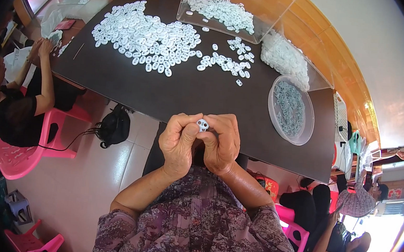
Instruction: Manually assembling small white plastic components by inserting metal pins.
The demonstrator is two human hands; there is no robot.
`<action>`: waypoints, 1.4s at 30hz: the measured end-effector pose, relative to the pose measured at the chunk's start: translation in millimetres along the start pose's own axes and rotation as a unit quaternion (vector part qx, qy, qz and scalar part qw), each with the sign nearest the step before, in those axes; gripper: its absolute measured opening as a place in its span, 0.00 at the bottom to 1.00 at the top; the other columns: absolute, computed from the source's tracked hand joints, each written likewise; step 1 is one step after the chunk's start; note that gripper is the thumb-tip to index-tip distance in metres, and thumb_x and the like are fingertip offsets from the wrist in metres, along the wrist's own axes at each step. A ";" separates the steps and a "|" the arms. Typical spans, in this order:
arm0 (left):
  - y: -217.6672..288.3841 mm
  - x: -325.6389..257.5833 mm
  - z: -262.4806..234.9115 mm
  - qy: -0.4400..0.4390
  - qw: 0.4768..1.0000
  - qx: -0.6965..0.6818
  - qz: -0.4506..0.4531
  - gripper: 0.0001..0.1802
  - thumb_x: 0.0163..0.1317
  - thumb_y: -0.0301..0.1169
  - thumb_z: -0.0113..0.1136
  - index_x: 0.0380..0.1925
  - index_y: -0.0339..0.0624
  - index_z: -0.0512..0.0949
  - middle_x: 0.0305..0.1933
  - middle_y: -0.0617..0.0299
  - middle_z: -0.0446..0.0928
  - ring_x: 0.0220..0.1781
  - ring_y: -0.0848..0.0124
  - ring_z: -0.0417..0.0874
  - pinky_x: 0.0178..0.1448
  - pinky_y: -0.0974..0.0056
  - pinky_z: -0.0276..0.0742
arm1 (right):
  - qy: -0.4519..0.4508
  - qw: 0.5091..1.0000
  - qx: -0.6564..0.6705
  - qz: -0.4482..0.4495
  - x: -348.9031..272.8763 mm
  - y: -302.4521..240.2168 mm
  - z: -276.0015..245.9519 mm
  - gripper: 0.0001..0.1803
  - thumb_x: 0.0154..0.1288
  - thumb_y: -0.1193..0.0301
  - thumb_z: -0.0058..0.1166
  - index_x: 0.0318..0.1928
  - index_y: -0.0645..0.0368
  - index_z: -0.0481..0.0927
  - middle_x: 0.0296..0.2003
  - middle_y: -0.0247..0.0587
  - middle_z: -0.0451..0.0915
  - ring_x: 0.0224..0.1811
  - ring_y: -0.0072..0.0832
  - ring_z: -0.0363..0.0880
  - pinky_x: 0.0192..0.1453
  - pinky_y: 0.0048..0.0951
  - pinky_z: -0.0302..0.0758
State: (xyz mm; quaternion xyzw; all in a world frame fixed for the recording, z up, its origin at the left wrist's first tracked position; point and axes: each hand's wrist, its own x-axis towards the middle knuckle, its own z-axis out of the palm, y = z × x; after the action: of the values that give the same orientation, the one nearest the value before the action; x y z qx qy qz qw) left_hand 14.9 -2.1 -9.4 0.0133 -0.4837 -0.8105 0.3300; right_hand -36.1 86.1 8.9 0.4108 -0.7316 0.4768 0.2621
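Just off the table's near edge, my left hand (178, 145) and my right hand (222, 144) meet, both closed. Between their thumbs and fingertips they pinch one small white oval plastic piece with holes (203, 125). Dark holes show on its upward face; its edges are partly covered by my fingers. Beyond my hands, a large pile of similar white oval two-hole pieces (147, 39) is spread on the dark table (166, 94). A smaller scatter of the pieces (226, 65) lies to its right.
A clear plastic box (282, 6) with more white pieces stands at the back. Right of it sits a heap of whitish parts (284, 61), then a round tub (270, 103) of grey-green small parts (289, 109). A co-worker's hands (44, 47) work at the left.
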 end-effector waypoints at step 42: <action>-115.2 124.0 61.3 -0.343 0.717 0.560 0.235 0.08 0.46 0.23 0.64 0.27 0.41 0.76 0.30 0.57 0.71 0.37 0.60 0.73 0.37 0.58 0.73 | 0.084 0.916 -0.381 0.092 149.9 224.3 -156.3 0.06 0.51 0.71 0.58 0.32 0.58 0.80 0.30 0.47 0.80 0.36 0.42 0.78 0.41 0.39 0.71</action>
State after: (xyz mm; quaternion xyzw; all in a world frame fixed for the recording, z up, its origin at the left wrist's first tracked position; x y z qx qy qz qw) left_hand -163.0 13.7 -31.3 -0.1973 -0.9167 -0.2373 0.2540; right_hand -306.9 222.9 80.6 0.1694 -0.8675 0.2165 0.4146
